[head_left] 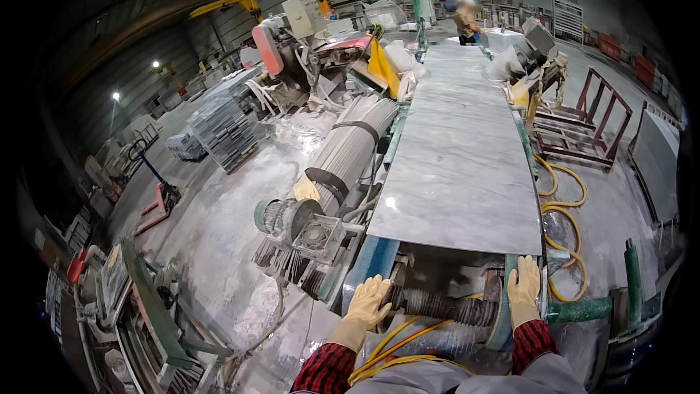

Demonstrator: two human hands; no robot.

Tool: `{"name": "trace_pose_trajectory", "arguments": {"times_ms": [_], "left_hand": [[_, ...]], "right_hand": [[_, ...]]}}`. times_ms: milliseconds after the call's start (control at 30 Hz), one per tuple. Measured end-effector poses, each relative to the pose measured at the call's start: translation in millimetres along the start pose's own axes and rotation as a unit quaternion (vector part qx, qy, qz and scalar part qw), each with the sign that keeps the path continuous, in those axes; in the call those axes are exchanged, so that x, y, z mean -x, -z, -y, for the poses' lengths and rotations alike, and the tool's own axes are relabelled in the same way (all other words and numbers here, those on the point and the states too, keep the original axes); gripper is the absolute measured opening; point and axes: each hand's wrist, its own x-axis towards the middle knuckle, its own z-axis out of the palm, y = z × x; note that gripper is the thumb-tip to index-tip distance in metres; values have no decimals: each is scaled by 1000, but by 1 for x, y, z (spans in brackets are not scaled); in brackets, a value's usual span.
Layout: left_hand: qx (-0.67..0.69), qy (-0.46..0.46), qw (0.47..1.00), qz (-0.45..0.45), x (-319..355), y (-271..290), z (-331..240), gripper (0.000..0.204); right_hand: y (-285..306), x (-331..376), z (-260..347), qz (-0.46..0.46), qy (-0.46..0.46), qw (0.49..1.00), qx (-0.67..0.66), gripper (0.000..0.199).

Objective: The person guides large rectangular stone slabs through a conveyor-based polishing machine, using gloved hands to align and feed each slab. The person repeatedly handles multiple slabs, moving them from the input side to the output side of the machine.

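Observation:
A long grey-white veined stone slab [467, 168] lies flat along the machine bed ahead of me. My left hand [367, 302], in a cream glove, rests with fingers stretched out on the blue frame [377, 257], beside the left end of a dark ribbed roller [445, 306]. On the other side, my right hand [523, 286], gloved alike, lies flat on the right frame rail. Its fingertips come up to the slab's near right corner; whether they touch it I cannot tell. Neither hand holds anything.
A motor [299, 226] and bundled strips [357, 135] flank the bed's left side. Yellow hoses [576, 230] coil on the floor at right, near a green pipe [583, 310]. Machinery [292, 51] and a person in a white helmet [465, 20] are farther off.

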Motion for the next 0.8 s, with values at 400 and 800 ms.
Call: {"name": "trace_pose_trajectory", "arguments": {"times_ms": [400,800], "left_hand": [[-26,8,998,-62,10,-27,8,73],[-19,33,998,-43,14,-31,6,71]], "right_hand": [[3,4,4,20,-11,1000,-13,46],[13,7,8,21,-11,1000,-13,44]]}}
